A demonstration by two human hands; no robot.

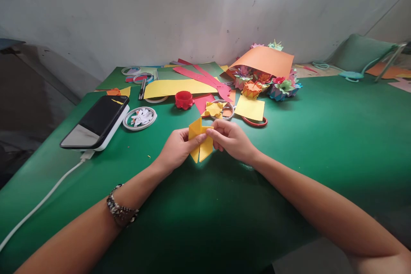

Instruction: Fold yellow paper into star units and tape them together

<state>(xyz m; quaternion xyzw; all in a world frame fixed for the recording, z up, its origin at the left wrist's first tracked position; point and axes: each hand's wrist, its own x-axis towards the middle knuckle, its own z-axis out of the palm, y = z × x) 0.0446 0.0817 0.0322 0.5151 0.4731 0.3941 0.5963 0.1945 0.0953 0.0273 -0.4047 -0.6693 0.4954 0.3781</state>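
Gripping paper (206, 146) with left hand (175, 147) and right hand (231, 136), probably to keep it folded (note red cup (184, 102), 11 o'clock).

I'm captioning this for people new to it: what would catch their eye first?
Probably the bright paper flowers gathered about a curved orange sheet at the back of the green table, right of centre. Next, the folded yellow paper in the middle, held by both the left hand and the right hand. Then the dark-topped device on the left, with a white cable at its near end.
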